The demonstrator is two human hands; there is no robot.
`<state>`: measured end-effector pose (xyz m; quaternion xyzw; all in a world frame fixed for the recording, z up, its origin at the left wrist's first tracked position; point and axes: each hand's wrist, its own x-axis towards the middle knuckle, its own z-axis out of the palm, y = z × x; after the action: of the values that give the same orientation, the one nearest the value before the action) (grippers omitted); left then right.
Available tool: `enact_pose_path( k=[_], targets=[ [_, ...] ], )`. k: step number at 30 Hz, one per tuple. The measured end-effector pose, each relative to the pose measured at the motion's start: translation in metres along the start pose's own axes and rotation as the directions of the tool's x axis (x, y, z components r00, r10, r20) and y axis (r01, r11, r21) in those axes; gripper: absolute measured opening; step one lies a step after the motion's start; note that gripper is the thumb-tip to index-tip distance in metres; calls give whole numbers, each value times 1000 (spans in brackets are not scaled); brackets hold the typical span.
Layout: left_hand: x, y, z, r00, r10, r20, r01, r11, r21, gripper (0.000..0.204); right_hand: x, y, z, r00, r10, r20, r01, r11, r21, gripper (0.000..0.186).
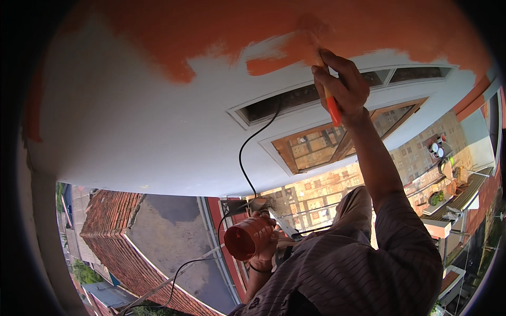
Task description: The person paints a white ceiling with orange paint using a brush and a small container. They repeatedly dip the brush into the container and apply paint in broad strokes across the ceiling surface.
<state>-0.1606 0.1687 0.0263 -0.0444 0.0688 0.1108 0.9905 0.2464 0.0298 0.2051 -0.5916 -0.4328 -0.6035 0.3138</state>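
In my raised right hand [345,87] is a paintbrush [332,108], held by its orange-red and pale handle. Its bristle end, partly blurred, meets the orange paint high on the wall [142,126]. Ragged orange strokes border the white lower area, and a whitish streak shows through left of the brush. Lower down, near my body, my left hand [269,247] grips a reddish-orange paint cup [246,239]. Its mouth is tilted toward me and its inside is coated red. My left fingers are partly hidden behind the cup.
A black cable [241,152] hangs from a vent slot [263,108] and loops past the cup. Beneath the slots is a wooden-framed window [311,147]. Far below lies a patterned tile floor [300,203], with paint buckets [436,148] at right. A tiled roof [113,221] stands left.
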Motion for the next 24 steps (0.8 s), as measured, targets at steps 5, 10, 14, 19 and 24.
enact_pose_path(
  k=[5,10,14,19,24],
  targets=[
    [3,4,-3,1000,-10,23,9,998,58,60,-3,-24,-7,987,-25,159,-30,941,337,20],
    [2,9,-12,999,-1,40,-1,999,48,60,33,19,-9,959,70,-274,-70,998,9,24],
    [-2,6,-15,1000,19,13,-19,1000,10,62,9,-35,25,996,-24,82,30,997,-72,22],
    [-1,8,-15,1000,14,19,-15,999,35,63,-27,-106,57,983,-86,161,19,926,378,24],
    [-4,11,-16,998,54,11,-54,996,70,63,-23,-93,58,978,161,135,-210,777,593,27]
  ],
)
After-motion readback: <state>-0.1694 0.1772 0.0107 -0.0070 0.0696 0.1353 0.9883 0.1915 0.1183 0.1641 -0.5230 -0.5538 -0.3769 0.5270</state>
